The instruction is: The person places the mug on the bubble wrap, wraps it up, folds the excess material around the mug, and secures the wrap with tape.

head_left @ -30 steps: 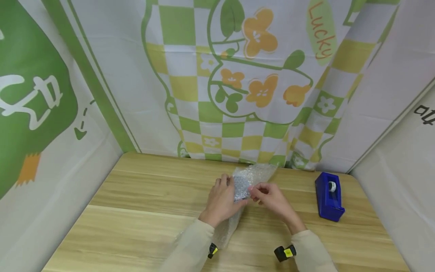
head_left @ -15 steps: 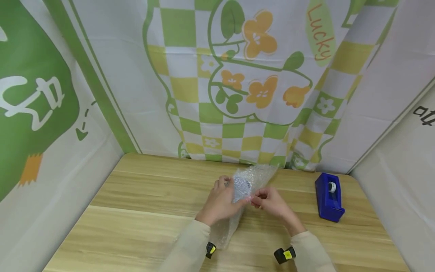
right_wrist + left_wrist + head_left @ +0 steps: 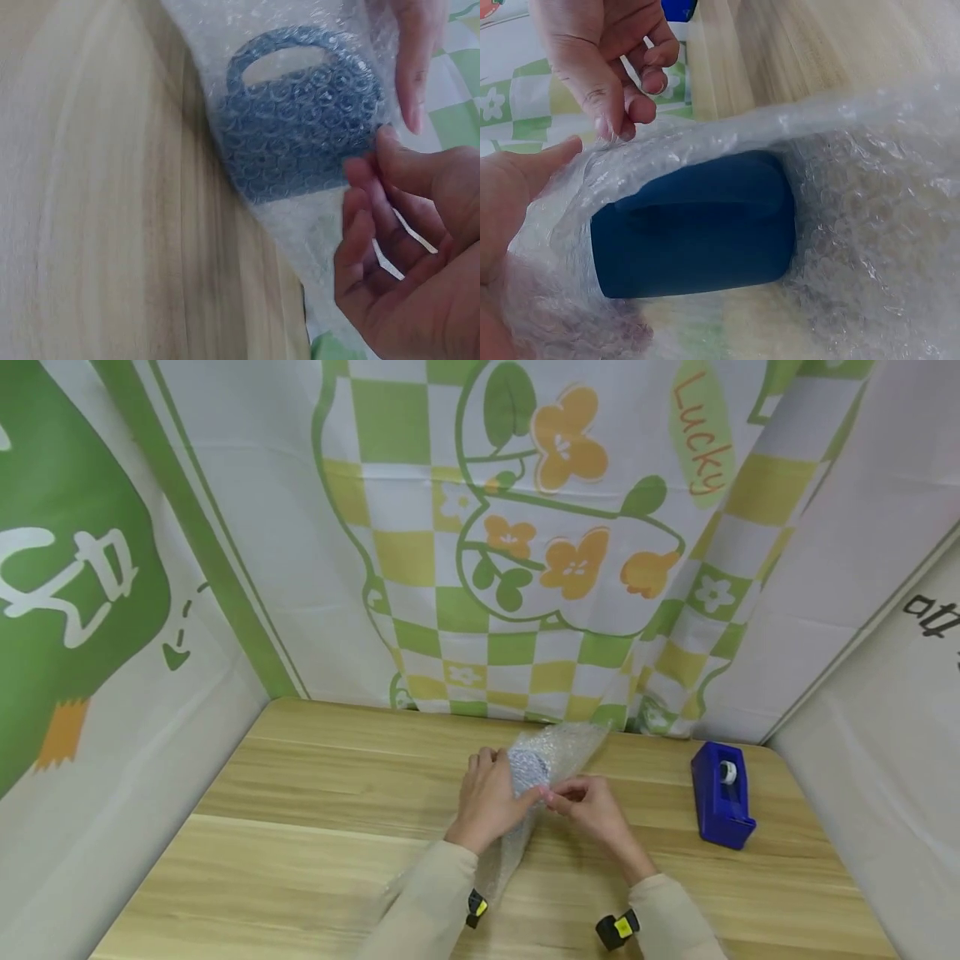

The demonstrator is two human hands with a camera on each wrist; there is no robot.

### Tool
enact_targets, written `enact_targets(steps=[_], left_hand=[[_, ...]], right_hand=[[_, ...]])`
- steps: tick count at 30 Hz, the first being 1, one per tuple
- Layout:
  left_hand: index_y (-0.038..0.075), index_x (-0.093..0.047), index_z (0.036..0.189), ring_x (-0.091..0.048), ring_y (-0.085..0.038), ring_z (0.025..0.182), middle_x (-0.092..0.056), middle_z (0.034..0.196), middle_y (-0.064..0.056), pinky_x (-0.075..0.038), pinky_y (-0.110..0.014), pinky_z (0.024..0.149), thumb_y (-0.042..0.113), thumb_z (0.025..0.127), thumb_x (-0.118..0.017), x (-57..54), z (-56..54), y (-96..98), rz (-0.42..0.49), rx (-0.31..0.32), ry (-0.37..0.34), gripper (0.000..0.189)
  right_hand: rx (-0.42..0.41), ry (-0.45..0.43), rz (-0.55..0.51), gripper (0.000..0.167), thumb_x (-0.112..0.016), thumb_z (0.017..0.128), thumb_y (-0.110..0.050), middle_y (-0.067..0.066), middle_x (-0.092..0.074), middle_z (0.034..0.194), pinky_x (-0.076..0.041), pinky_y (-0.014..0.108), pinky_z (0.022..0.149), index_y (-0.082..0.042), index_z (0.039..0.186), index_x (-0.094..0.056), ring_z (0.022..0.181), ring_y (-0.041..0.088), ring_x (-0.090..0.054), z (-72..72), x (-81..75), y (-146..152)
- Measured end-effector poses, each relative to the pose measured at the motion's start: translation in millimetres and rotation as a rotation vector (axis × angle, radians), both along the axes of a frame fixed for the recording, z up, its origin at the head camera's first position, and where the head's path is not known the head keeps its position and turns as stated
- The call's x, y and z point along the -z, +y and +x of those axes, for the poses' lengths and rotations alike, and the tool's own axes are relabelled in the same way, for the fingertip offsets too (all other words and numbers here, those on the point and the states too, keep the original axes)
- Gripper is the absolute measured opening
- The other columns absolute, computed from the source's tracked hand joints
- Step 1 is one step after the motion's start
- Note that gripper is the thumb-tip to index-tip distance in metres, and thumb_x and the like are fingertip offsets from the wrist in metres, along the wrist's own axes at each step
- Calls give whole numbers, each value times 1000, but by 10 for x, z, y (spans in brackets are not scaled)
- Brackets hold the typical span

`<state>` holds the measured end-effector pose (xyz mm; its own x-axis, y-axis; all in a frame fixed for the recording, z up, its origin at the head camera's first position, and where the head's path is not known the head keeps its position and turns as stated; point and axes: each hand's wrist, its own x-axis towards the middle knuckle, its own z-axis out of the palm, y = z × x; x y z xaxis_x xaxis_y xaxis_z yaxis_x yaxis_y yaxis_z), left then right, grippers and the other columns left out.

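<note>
A dark blue mug (image 3: 697, 247) with a handle lies inside a sleeve of clear bubble wrap (image 3: 573, 745), near the table's back edge. In the right wrist view, the mug (image 3: 292, 142) shows through the bubbles, its handle uppermost. My left hand (image 3: 486, 802) holds the wrapped mug from the left, fingers behind it and thumb stretched along the front. With thumb and index finger, my right hand (image 3: 595, 810) pinches the wrap's edge close to the left thumb tip; its other fingers are loosely bent. The wrap's lower end runs toward my left sleeve.
A blue tape dispenser (image 3: 722, 802) with a white-cored roll stands at the right on the wooden table (image 3: 322, 777). A green and yellow checked curtain (image 3: 495, 647) hangs just behind the table. Printed cloth walls close in the left and right sides.
My right fingertips have moved slightly down and left along the wrap's edge. The left thumb has come up beside them, while the wrapped mug stays nearly in place.
</note>
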<state>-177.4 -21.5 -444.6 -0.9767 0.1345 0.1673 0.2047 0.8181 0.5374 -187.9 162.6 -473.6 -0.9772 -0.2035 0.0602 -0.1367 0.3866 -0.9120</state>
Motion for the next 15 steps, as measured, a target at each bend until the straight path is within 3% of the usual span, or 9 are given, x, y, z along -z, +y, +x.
enact_targets(steps=[4, 9, 15], left_hand=[[-13, -56, 133, -52, -41, 115, -57, 124, -27, -49, -50, 92, 51, 86, -77, -9, 11, 34, -39, -38, 19, 82], [-14, -56, 132, -54, -41, 112, -58, 121, -28, -49, -51, 88, 54, 83, -79, -9, 27, 77, -84, -78, 45, 86], [-14, -57, 130, -54, -38, 107, -59, 114, -24, -46, -51, 87, 54, 80, -80, -15, 23, 139, -101, -126, 39, 87]], right_hand=[[42, -1, -5, 9, -79, 87, -5, 10, -73, 81, -47, 20, 59, 3, 86, -77, 68, 11, -59, -29, 31, 4], [-51, 60, 33, 7, -77, 88, -4, 11, -75, 85, -50, 21, 62, 3, 88, -77, 72, 12, -62, -68, 37, 51], [-120, 165, 170, 4, -74, 90, -1, 7, -75, 85, -52, 23, 61, -1, 89, -78, 71, 11, -63, -92, -20, 121]])
